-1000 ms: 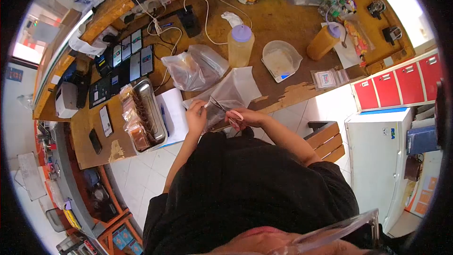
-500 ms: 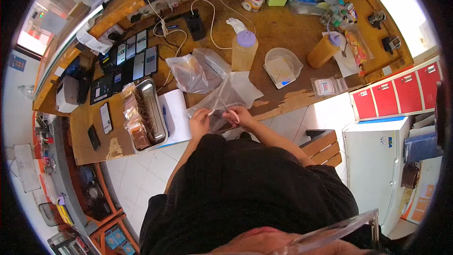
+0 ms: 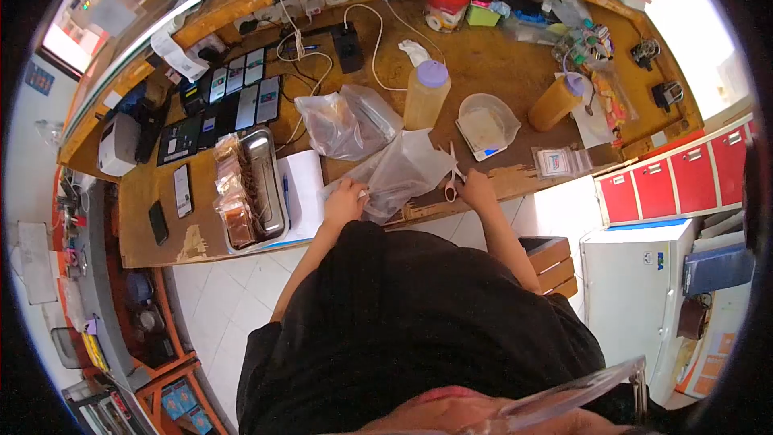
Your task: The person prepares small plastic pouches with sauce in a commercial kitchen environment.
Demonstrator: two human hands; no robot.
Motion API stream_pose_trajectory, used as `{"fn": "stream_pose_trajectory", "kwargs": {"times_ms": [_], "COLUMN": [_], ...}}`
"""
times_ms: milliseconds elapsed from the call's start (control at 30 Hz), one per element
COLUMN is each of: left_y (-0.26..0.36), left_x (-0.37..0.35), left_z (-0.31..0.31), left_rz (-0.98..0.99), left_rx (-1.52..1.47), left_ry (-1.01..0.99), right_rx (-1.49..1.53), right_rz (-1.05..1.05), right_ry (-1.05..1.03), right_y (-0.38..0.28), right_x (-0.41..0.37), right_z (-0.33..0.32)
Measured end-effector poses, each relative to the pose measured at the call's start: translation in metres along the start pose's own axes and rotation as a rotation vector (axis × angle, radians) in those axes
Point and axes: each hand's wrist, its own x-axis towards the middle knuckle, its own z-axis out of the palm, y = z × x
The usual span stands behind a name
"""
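Observation:
At the table's front edge my left hand [image 3: 346, 200] is closed on the near left part of a clear plastic bag [image 3: 407, 169]. The bag lies spread and crumpled toward the right. Just right of it, my right hand [image 3: 477, 189] has its fingers at the pale handles of a pair of scissors [image 3: 451, 185]. Their blades point away from me, low over the tabletop. My fingers partly hide one handle loop. Behind the bag lies another clear plastic bag [image 3: 334, 125] with something inside, beside a bottle with a purple lid [image 3: 427, 97].
Packets of brown food [image 3: 237, 221] lie along a metal tray [image 3: 266, 169], beside white paper [image 3: 302, 185] with a pen. A clear scoop-shaped container [image 3: 489, 125] and a second bottle [image 3: 554, 105] stand to the right. Several phones [image 3: 258, 101] and cables occupy the back left.
My right hand has moved right, away from the bag, carrying the scissors to the tabletop beside it. My left hand stays on the bag. The view has shifted slightly.

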Motion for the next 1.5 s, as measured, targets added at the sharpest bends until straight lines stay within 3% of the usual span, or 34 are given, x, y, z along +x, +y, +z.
{"fn": "stream_pose_trajectory", "kwargs": {"times_ms": [67,133,200,333,433,567,633,667,733,800,867,900,1067,1133,1267,1333,1400,1500], "left_y": [-0.001,0.001,-0.002,0.006,0.029,0.082,0.105,0.106,0.108,0.117,0.129,0.13,0.101,0.079,0.05,0.042,0.042,0.042], "left_x": [0.001,0.001,-0.001,-0.006,-0.015,-0.027,-0.034,-0.036,-0.039,-0.052,-0.073,-0.082,-0.099,-0.081,-0.04,-0.034,-0.033,-0.025], "left_z": [-0.001,-0.007,-0.011,-0.035,-0.072,-0.132,-0.159,-0.167,-0.176,-0.19,-0.222,-0.23,-0.233,-0.211,-0.151,-0.118,-0.096,-0.082], "left_rz": [-0.016,0.271,0.317,0.49,0.542,0.648,0.729,0.711,0.851,0.804,0.809,0.838,0.677,0.632,0.563,0.574,0.6,0.641], "left_rx": [0.021,0.01,-0.039,-0.177,-0.174,-0.218,-0.359,-0.343,-0.486,-0.505,0.138,0.238,0.255,0.364,0.466,0.439,0.323,0.378], "left_ry": [0.019,0.187,0.263,0.429,0.369,0.289,0.107,0.132,-0.257,-0.308,-0.112,-0.05,-0.061,0.123,0.104,0.077,-0.001,-0.002], "right_rx": [-0.036,-0.05,0.254,0.332,0.378,0.575,0.399,0.393,-0.104,-0.144,-0.18,-0.231,-0.158,-0.185,-0.126,-0.485,-0.501,-0.088], "right_rz": [-0.056,-0.514,-0.981,-1.162,-1.28,-1.358,-1.478,-1.508,-1.724,-1.764,-1.793,-1.753,-1.625,-1.544,-1.394,-1.19,-1.146,-1.369], "right_ry": [0.174,0.226,0.261,0.106,0.012,-0.37,-0.48,-0.496,-0.225,-0.132,-0.019,-0.017,0.051,0.137,-0.087,-0.227,-0.224,-0.34], "right_y": [-0.025,-0.06,-0.1,-0.144,-0.162,-0.176,-0.182,-0.192,-0.207,-0.204,-0.196,-0.187,-0.154,-0.158,-0.165,-0.158,-0.158,-0.143], "right_x": [-0.004,-0.007,-0.01,-0.007,-0.01,-0.019,-0.028,-0.043,-0.072,-0.075,-0.074,-0.074,-0.053,-0.037,-0.008,-0.012,-0.015,0.024], "right_z": [-0.006,-0.012,-0.007,-0.007,-0.042,-0.089,-0.121,-0.141,-0.176,-0.19,-0.207,-0.217,-0.212,-0.19,-0.131,-0.09,-0.059,0.022]}}
